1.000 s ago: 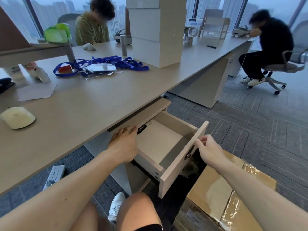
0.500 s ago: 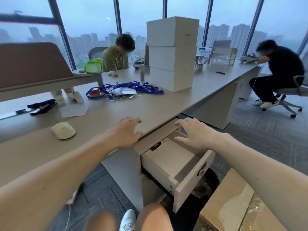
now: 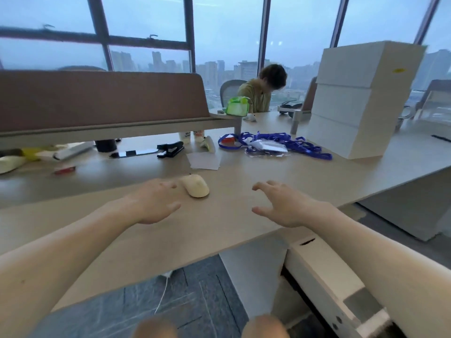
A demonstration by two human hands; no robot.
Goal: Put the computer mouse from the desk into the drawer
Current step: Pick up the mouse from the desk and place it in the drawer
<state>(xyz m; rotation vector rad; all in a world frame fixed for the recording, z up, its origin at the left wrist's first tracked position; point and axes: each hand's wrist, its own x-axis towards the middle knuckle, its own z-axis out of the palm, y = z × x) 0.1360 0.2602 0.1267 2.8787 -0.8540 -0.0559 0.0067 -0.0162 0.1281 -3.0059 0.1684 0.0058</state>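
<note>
A cream-white computer mouse [image 3: 197, 188] lies on the light wooden desk [image 3: 219, 223], near the middle of the view. My left hand [image 3: 156, 203] hovers just left of the mouse, fingers spread, holding nothing; its fingertips reach to the mouse's left side. Further right, my right hand [image 3: 283, 206] hangs over the desk with curled, parted fingers, empty. The pulled-out drawer [image 3: 324, 272] shows under the desk at lower right; my right forearm hides most of it and its inside is out of sight.
Behind the mouse lie a paper sheet [image 3: 205, 161], a black stapler [image 3: 170, 149] and blue lanyards [image 3: 280, 143]. Stacked white boxes [image 3: 361, 98] stand at right. A brown divider [image 3: 102, 101] rises at the back left. A person [image 3: 266, 89] sits across the desk.
Both hands have left the drawer and risen over the desk. My left hand moved up beside the mouse. The view has swung left and up, away from the drawer.
</note>
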